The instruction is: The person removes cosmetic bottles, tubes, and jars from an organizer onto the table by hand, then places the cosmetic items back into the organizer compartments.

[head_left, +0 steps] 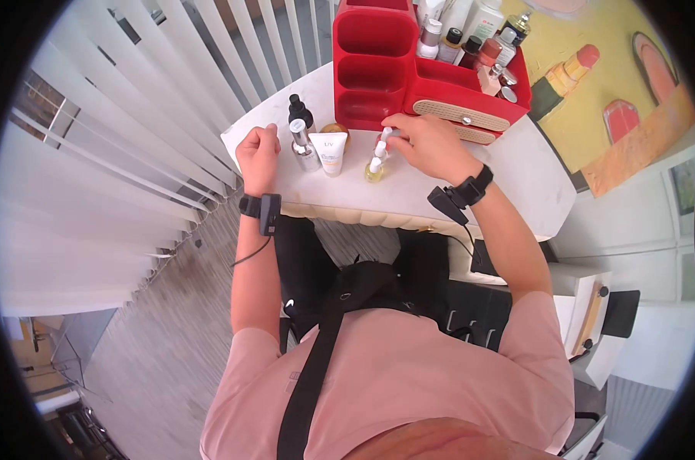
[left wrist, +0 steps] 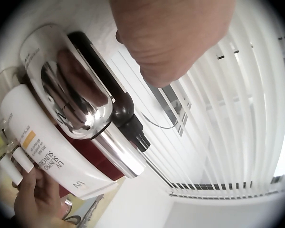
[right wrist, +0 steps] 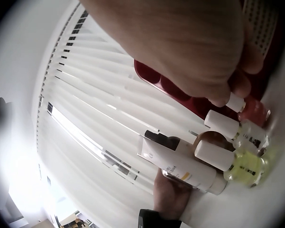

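My right hand is at a short row of nail polish bottles, its fingertips pinching the white cap of the red bottle. Beside that one stand a clear nail polish bottle and a yellow one, both with white caps. My left hand is by the table's left end, fingers curled in, holding nothing. Just to its right are a silver pump bottle, a black bottle and a white UV sun cream tube. A round amber jar is partly hidden behind the tube.
A red cosmetics organizer with compartments and woven-front drawers stands at the back, several bottles in its right part. The white table has a padded front edge. Vertical blinds hang close on the left.
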`<state>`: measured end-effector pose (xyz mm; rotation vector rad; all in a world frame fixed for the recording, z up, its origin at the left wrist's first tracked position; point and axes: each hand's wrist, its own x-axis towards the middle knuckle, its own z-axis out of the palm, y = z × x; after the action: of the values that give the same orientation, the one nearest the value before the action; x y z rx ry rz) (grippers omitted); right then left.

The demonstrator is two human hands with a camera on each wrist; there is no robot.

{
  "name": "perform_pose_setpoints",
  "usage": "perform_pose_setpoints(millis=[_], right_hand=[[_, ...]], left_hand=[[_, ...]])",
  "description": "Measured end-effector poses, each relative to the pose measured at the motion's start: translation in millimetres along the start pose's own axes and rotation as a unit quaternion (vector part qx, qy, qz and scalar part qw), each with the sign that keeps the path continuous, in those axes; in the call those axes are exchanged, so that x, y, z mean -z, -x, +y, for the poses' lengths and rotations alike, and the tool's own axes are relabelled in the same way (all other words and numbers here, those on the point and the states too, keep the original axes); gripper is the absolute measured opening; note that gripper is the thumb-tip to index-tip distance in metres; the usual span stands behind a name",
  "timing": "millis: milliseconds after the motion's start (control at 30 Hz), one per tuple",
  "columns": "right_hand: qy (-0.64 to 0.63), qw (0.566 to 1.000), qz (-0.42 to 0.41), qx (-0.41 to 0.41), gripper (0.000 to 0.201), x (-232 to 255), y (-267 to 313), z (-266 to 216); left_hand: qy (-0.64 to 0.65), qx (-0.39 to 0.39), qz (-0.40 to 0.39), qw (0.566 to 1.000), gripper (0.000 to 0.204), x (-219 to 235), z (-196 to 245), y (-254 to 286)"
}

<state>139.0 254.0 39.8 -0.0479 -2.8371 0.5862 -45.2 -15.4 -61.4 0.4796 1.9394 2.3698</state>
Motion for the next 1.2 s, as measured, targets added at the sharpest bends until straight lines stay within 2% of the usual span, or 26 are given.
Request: perform_pose_setpoints(millis=[67, 200, 367, 433, 500, 567, 633, 767, 800, 867, 933, 1000, 1067, 1200], right_hand=[[0.014, 0.999, -0.027, 0.014, 0.024, -1.2, -5.2, 0.6], [0.046, 0.999, -0.022, 0.020, 0.019, -7.3, -11.7, 3.5], [0.020, 0.997, -0.069, -0.015, 0.018, -5.0, -11.8, 7.0], [0.017, 0.998, -0.051, -0.015, 0.018, 2.6, -1.4, 6.1], [-0.008, 0.999, -0.034, 0.025, 0.017, 5.1, 10.8, 15.7], [-0.002, 0.999, -0.038, 0.012, 0.016, 17.3, 26.8, 19.0], [-0.001, 0.995, -0.101, -0.019, 0.012, 30.4, 42.1, 20.6], [0.052, 0.991, -0.125, -0.014, 0.012, 53.3, 64.3, 16.1], [0.053, 0.991, -0.123, -0.017, 0.012, 61.3, 67.0, 14.6], [0.000, 0.997, -0.070, 0.033, 0.012, 88.1, 69.6, 7.4], [0.009, 0.997, -0.020, 0.078, 0.011, 118.3, 60.4, 7.1], [-0.022, 0.999, 0.033, 0.018, 0.010, 159.9, 50.3, -19.1], [0.019, 0.995, 0.101, 0.018, 0.009, 182.5, 35.8, -21.4], [0.000, 0.997, 0.076, -0.014, 0.018, 196.3, 1.2, -7.5]], left_hand=[[0.005, -0.006, -0.002, 1.000, 0.040, 1.0, 0.2, -0.3], [0.011, 0.003, 0.000, 1.000, 0.040, 0.8, 2.6, 1.7], [0.014, -0.005, -0.004, 1.000, 0.040, -0.8, 4.2, 2.7], [0.011, 0.006, -0.002, 1.000, 0.039, 0.5, 3.4, 2.4], [0.004, 0.003, -0.010, 1.000, 0.038, 1.6, 3.0, 2.2], [-0.006, -0.007, -0.011, 1.000, 0.038, 1.9, 2.3, 2.4], [-0.002, -0.012, -0.017, 1.000, 0.038, 1.3, 2.6, 2.6], [0.003, -0.008, -0.017, 1.000, 0.038, 0.8, 3.6, 4.0], [-0.002, -0.006, -0.013, 1.000, 0.038, 1.0, 3.5, 4.2], [-0.006, -0.005, -0.009, 1.000, 0.038, 0.1, 3.3, 3.6], [0.002, -0.002, -0.009, 1.000, 0.038, -0.2, 4.0, 4.5], [0.007, -0.001, -0.009, 1.000, 0.039, -0.1, 2.3, 4.2], [0.012, -0.002, -0.011, 1.000, 0.039, -0.8, 2.5, 3.8], [0.006, 0.008, -0.005, 1.000, 0.040, 0.9, 2.6, 2.8]])
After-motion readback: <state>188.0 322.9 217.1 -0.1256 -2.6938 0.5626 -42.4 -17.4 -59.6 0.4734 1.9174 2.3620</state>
